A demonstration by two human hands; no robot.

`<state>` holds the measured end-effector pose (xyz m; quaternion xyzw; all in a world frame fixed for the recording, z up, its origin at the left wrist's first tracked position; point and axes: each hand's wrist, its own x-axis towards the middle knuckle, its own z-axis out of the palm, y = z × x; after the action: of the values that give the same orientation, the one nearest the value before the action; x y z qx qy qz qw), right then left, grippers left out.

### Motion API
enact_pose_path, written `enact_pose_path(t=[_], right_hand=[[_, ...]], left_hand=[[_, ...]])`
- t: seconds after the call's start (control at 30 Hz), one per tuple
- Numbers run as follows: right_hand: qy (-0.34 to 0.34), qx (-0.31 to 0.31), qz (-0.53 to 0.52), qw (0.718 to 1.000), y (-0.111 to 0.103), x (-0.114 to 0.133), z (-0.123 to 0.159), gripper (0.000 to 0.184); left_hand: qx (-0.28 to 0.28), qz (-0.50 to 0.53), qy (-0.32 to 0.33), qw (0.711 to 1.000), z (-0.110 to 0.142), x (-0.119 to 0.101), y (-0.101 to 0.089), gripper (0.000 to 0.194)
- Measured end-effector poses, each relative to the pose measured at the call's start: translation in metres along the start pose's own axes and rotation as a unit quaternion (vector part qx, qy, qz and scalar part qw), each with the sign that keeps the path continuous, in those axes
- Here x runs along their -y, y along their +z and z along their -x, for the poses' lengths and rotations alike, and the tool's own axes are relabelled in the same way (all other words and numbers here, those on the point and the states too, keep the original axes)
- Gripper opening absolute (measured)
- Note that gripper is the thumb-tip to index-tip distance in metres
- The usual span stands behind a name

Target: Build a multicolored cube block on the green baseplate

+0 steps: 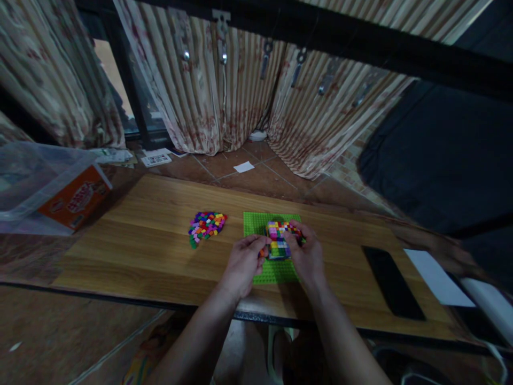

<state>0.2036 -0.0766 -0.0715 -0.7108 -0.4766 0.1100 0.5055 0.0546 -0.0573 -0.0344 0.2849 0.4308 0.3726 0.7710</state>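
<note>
A block build of many coloured toy bricks (278, 247) stands on a green studded baseplate (276, 276). At its left side, my left hand (242, 263) is closed, thumb and fingers pinched on a small orange brick (263, 251) that is partly covered by the fingertips. My right hand (309, 256) wraps the right side of the build, its thumb on top and its fingers round the far right edge. The hand hides part of the build's right side. To the left on the table lies a pile of loose bricks (207, 225) in mixed colours.
The wooden table (160, 267) bears a black flat slab (393, 282) on the right, beside white sheets (436, 277). A clear plastic box (36, 187) with an orange label stands at the far left. Striped curtains (244, 91) hang behind; papers lie on the tiled floor.
</note>
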Motion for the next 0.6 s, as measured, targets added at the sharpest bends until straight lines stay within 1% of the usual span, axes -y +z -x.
enact_pose_path(t=[0.27,0.4,0.47,0.53,0.6], right_hand=[[0.006,-0.018,-0.039,0.999,0.005,-0.001,0.002,0.038],[0.049,-0.013,-0.088,0.995,0.005,-0.006,0.001,0.042],[0.066,-0.023,-0.117,0.991,0.002,-0.007,0.001,0.042],[0.051,-0.058,-0.119,0.99,-0.004,-0.003,0.002,0.039],[-0.002,-0.088,-0.097,0.991,-0.01,0.006,0.005,0.032]], left_hand=[[0.005,0.017,-0.003,1.0,0.0,0.0,0.0,0.015],[0.021,0.047,-0.014,0.999,0.0,0.0,-0.003,0.017],[0.026,0.065,-0.02,0.997,0.0,0.0,-0.004,0.017],[0.027,0.079,-0.021,0.996,0.0,-0.001,-0.004,0.015],[0.025,0.085,-0.021,0.996,0.0,-0.001,-0.004,0.015]])
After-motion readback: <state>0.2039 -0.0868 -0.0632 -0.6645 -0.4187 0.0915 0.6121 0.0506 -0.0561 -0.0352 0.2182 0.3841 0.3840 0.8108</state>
